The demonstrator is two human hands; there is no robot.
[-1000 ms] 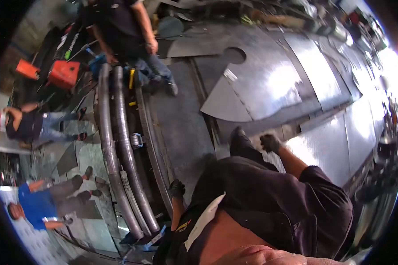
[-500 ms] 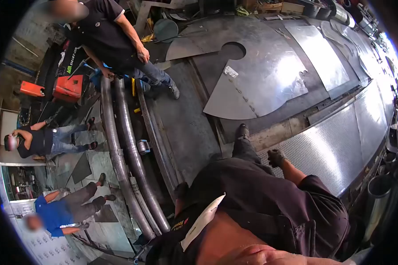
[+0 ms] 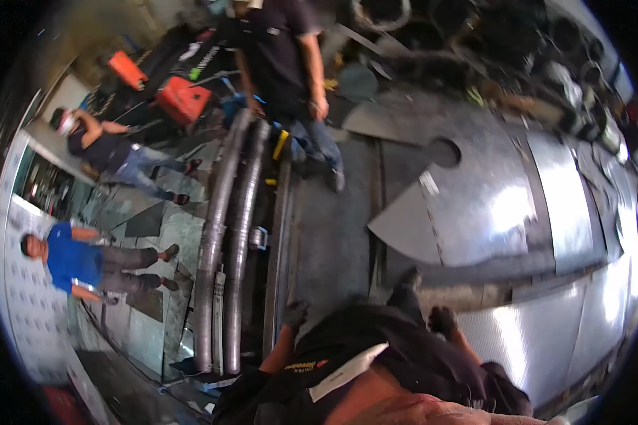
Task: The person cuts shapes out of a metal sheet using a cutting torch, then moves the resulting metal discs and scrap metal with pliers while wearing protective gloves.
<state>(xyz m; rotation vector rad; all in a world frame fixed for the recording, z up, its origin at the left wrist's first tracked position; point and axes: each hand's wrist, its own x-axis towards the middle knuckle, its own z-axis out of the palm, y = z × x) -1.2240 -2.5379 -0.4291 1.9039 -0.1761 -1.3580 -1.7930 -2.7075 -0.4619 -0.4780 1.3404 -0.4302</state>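
My left hand (image 3: 295,314), in a dark glove, hangs beside my body near a long metal beam (image 3: 280,255). Its fingers look loosely apart, though blurred, and I see nothing in them. On the other side my right hand (image 3: 443,321), also dark-gloved, hangs loosely open over the edge of a textured metal sheet (image 3: 485,338), apparently holding nothing. A large cut metal plate (image 3: 475,205) with a round notch lies ahead on the floor.
Two long metal pipes (image 3: 244,227) run along the left. Beyond them are a person in blue (image 3: 78,258) and another in a dark top (image 3: 103,149). A nearer person (image 3: 280,64) stands at the pipes' far end by a red machine part (image 3: 183,99).
My view has swung left, so the pipes, plates and people sit further right. My left hand has come into fuller view; my right hand still hangs at my side.
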